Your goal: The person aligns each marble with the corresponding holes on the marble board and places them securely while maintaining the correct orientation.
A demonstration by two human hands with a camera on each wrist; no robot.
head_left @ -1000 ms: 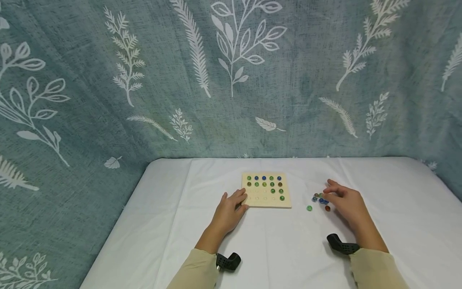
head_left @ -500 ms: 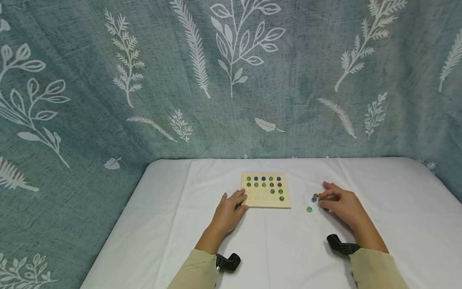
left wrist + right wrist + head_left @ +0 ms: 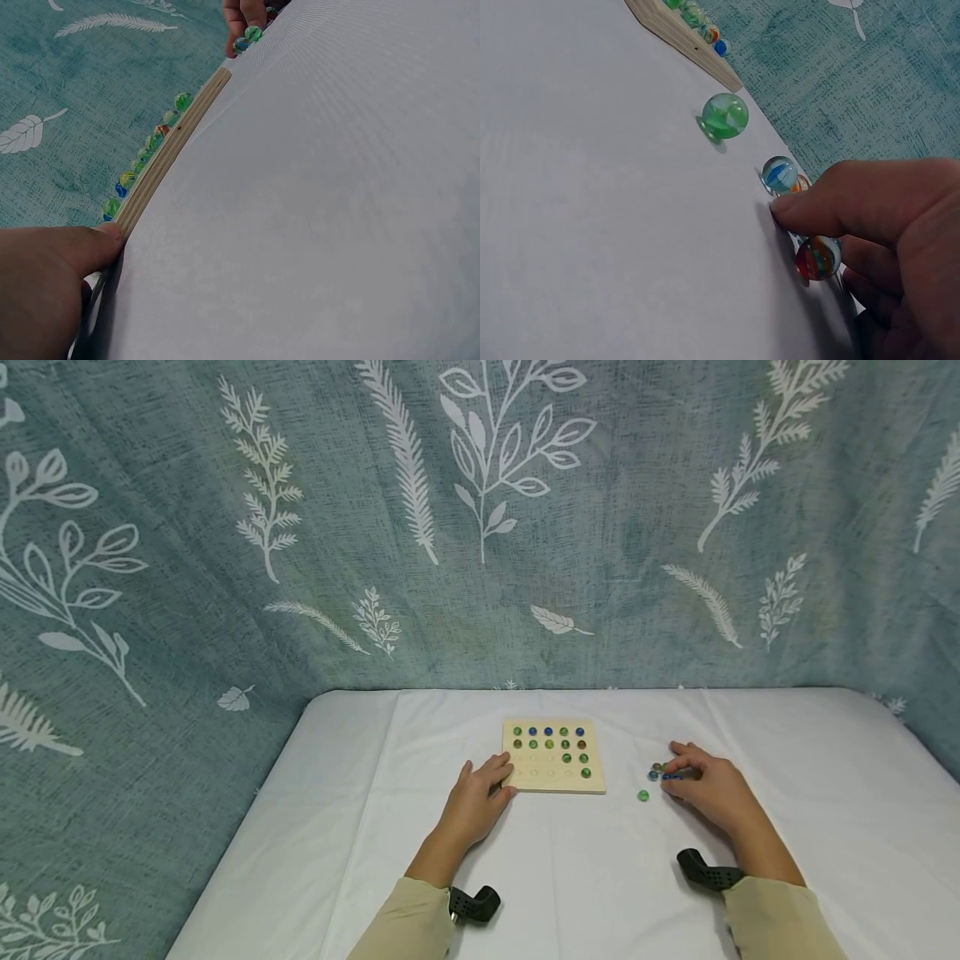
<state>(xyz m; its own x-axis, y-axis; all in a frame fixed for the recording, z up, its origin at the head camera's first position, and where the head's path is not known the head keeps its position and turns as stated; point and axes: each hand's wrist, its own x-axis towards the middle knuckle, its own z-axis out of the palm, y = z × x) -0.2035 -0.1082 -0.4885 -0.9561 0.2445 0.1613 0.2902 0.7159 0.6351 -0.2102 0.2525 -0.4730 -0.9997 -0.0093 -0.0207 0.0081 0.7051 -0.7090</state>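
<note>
While the left hand (image 3: 474, 800) lies flat on the white tablecloth (image 3: 585, 877), its fingers are stretched out and relaxed, tips touching the near left corner of the square pale wooden peg board (image 3: 553, 781). The left wrist view confirms it: a fingertip sits right against the board's plywood edge, gripping nothing. That board sits mid-table with glass marbles seated in its dimples: a full far row of green and blue ones, a full second row, and two more rows holding marbles only at the right end. The remaining dimples show bare wood.

Over on the right, the right hand (image 3: 708, 787) is down on the cloth among a small cluster of loose glass marbles (image 3: 660, 771), just right of the board. Its fingers are curled, thumb and fingertips closing together. From the right wrist view, the thumb tip presses to the cloth, with a red-and-orange swirled glass marble (image 3: 818, 257) tucked against the curled fingers beneath it; whether it is truly pinched or only touched, the pictures do not settle. A clear marble with a blue swirl (image 3: 779, 174) sits just beyond the thumb tip, and a lone green glass marble (image 3: 724, 115) lies apart, nearer the board.

Behind the table hangs a teal curtain printed with white leaves (image 3: 480, 518).
</note>
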